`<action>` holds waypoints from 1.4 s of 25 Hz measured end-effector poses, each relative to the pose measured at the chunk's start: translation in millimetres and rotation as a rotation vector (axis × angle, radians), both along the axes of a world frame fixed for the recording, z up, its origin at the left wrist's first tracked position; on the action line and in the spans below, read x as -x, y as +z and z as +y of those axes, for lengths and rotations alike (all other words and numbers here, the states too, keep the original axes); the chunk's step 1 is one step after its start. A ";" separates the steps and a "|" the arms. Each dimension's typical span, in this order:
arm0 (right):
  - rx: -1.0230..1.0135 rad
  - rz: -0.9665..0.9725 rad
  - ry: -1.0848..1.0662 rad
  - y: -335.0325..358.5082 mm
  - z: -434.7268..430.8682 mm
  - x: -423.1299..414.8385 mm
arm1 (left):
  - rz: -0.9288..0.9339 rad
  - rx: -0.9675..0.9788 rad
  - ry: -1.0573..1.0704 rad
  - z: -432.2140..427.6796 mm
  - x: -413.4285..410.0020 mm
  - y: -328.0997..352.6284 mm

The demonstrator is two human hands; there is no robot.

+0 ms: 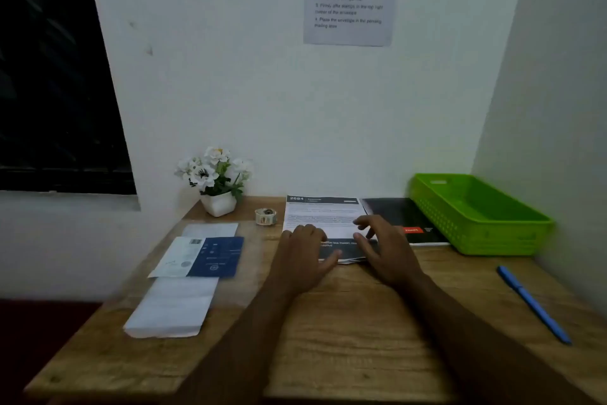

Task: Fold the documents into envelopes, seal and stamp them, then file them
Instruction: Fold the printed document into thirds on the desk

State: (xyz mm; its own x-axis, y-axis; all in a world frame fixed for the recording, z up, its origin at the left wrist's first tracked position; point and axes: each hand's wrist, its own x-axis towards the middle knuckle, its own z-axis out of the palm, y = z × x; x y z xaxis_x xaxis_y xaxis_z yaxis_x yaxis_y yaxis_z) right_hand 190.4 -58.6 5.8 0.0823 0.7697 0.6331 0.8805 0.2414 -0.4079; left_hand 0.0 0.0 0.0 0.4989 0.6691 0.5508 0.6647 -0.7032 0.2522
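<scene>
Documents (323,214) lie at the desk's back. My left hand (303,250) rests on their near-left part with relaxed fingers, my right hand (382,247) on their near-right part with spread fingers; neither pinches anything. Envelopes (174,302) well left of documents, small roll (266,216) just left, green tray (492,240) right.

On the wooden table (345,339), one pile of printed documents (323,210) lies at the middle of the far edge, its sheets too close to count, with two hands on it, the left hand (303,253) and the right hand (384,250). Along that far edge there are also one pot of white flowers (218,204), one small roll (266,216), one black booklet (397,212) and, in the far right corner, one green plastic basket (512,240). By the left edge lie one stack of white envelopes (170,306), one blue-and-white leaflet (200,256) and one pale sheet (210,230), and by the right edge one blue pen (533,304).
</scene>
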 end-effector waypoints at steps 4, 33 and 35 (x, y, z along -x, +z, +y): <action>0.051 -0.085 -0.024 4.2 3.8 -1.4 | -0.052 -0.049 0.016 1.4 -0.5 4.3; 0.264 0.160 0.261 0.7 9.4 -15.1 | -0.063 0.249 -0.073 13.8 1.7 5.3; 0.266 0.178 0.280 1.1 9.1 -14.7 | -0.098 0.212 -0.046 12.4 0.6 6.3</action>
